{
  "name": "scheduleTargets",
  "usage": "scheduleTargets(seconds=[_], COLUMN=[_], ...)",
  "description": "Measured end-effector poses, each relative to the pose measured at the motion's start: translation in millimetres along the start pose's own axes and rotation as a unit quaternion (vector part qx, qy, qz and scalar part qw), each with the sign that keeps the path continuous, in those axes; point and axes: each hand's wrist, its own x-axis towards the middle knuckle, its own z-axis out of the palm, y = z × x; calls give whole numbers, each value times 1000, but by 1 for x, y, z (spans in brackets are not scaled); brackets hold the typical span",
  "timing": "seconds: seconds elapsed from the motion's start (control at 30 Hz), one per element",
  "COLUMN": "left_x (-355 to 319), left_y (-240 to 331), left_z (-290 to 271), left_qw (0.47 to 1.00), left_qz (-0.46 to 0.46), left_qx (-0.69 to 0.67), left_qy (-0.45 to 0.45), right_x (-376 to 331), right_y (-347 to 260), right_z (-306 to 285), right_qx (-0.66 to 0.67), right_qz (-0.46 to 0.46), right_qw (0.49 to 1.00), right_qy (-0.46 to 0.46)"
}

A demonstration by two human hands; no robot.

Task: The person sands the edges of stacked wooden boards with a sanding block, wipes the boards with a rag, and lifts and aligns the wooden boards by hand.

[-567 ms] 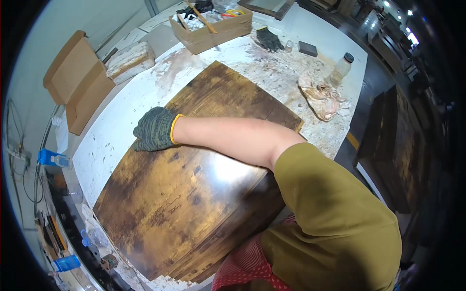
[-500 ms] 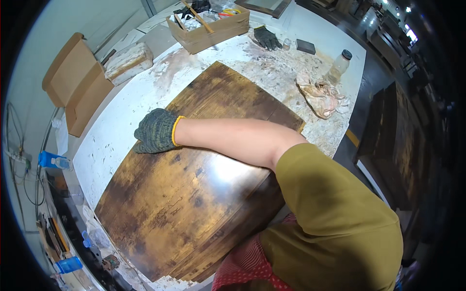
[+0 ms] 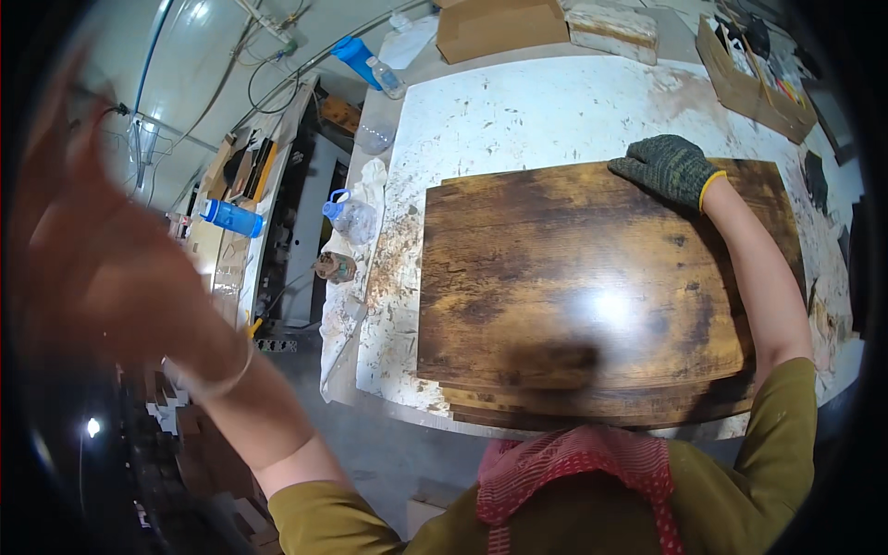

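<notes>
A brown, wood-grained board [image 3: 546,268] lies flat on top of at least one similar board, whose edges show along the near side. At its far edge rests my right hand [image 3: 671,171] in a dark knitted glove with a yellow cuff. The thumb lies on the top face and the other fingers bend over the edge, their tips hidden. My bare left hand [image 3: 120,268] is raised at the far left, away from the boards. Motion smears its fingers, and I see nothing held in it. A band circles that wrist.
The boards lie on a stained white table [image 3: 518,102]. Left of them are a clear jug with a blue handle [image 3: 351,220] and a small brown jar [image 3: 335,267]. Behind stand a cardboard box [image 3: 499,32] and a tool-filled carton [image 3: 754,83]. A blue bottle [image 3: 231,218] lies on a side shelf.
The view has swung left. My left hand, out of sight before, now shows raised at the left. My gloved right hand is still at the board's edge.
</notes>
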Motion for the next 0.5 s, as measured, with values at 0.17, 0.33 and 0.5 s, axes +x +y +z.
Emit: scheduleTargets(seconds=[0.17, 0.33, 0.5], left_x=[-90, -173, -234], left_y=[-60, -124, -145], left_z=[67, 175, 288], left_qw=[912, 722, 527], left_qz=[-301, -444, -475], left_qx=[-135, -223, -244], left_qy=[-245, -482, -661], right_x=[21, 26, 28], right_y=[24, 22, 11], right_z=[-2, -9, -12], right_qx=[20, 98, 96], right_qz=[-138, 78, 151], right_qw=[990, 982, 974], right_qy=[17, -142, -136])
